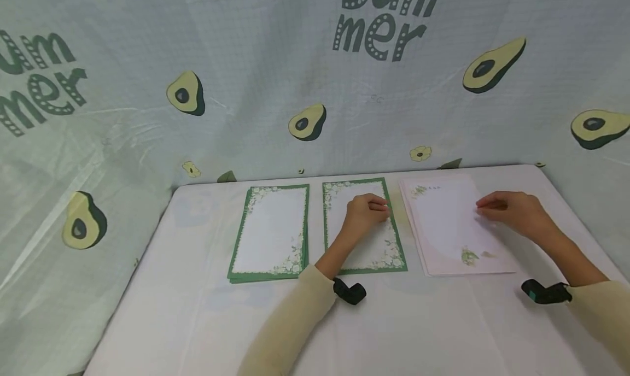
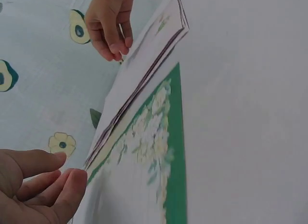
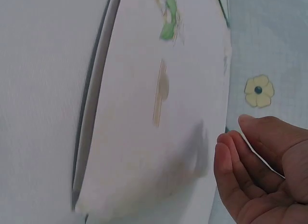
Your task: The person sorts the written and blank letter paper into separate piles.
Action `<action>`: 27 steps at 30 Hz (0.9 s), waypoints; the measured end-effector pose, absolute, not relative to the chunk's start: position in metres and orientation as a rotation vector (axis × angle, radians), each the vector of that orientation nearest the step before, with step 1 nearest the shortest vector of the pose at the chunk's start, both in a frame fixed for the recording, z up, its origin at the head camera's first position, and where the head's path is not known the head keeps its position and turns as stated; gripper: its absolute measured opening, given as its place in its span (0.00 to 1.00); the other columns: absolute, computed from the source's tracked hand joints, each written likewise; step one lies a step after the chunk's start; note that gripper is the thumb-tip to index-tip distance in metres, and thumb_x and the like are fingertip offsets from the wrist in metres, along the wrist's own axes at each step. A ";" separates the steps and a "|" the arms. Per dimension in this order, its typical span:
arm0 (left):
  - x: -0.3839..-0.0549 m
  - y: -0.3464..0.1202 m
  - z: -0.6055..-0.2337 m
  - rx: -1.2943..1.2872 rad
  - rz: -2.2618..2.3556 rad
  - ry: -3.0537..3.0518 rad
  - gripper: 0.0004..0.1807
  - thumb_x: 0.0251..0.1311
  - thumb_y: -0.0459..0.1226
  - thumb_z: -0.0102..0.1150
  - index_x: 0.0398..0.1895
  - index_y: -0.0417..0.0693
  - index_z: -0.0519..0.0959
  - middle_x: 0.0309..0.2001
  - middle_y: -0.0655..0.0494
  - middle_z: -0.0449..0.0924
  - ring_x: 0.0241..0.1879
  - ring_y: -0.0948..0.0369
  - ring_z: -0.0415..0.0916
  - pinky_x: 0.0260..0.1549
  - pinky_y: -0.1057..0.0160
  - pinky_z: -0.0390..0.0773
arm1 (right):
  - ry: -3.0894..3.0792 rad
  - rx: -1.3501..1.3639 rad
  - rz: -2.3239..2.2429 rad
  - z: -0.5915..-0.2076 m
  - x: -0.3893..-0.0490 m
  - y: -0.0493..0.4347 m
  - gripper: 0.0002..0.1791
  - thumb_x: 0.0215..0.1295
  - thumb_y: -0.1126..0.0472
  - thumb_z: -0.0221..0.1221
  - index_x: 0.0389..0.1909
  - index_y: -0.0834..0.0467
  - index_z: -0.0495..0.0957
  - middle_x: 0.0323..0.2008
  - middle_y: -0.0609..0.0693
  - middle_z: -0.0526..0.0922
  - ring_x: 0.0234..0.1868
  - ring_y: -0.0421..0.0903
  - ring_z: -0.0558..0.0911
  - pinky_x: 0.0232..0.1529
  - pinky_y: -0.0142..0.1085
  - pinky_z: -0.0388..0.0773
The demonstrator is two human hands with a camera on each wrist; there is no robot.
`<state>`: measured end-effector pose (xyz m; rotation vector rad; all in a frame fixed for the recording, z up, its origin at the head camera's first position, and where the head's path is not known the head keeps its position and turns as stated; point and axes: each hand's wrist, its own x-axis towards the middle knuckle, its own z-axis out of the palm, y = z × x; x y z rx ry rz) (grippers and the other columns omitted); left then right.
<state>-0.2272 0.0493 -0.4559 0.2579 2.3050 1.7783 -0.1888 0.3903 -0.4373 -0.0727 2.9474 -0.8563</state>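
My left hand hovers over the upper right part of a green-bordered sheet of floral paper in the middle. In the left wrist view, thumb and loosely bent fingers stand apart with nothing between them. My right hand is at the right side of a stack of pale pink paper with small green plant prints. The right wrist view shows its thumb apart from its relaxed fingers, holding nothing. Whether either hand touches paper, I cannot tell.
Left of the middle sheet lies a slightly fanned stack of green-bordered paper. All the paper lies on a white-covered table. A curtain printed with avocados hangs behind and along the sides. Small black devices sit at both wrists.
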 end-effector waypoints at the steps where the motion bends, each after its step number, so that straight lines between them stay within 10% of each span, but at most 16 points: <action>1: -0.227 0.043 -0.456 0.269 1.759 2.326 0.13 0.60 0.27 0.70 0.48 0.34 0.84 0.39 0.47 0.87 0.37 0.61 0.86 0.35 0.70 0.85 | 2.947 -0.104 -0.853 -0.437 -0.190 0.383 0.16 0.68 0.58 0.66 0.50 0.65 0.83 0.43 0.62 0.87 0.47 0.62 0.83 0.34 0.29 0.78; 27: -0.210 -0.078 -0.438 0.157 1.456 2.641 0.15 0.65 0.26 0.63 0.54 0.29 0.81 0.47 0.41 0.85 0.49 0.48 0.83 0.46 0.60 0.87 | 2.611 -0.261 -1.231 -0.439 -0.206 0.265 0.19 0.70 0.57 0.65 0.56 0.65 0.82 0.44 0.56 0.88 0.42 0.47 0.86 0.39 0.32 0.85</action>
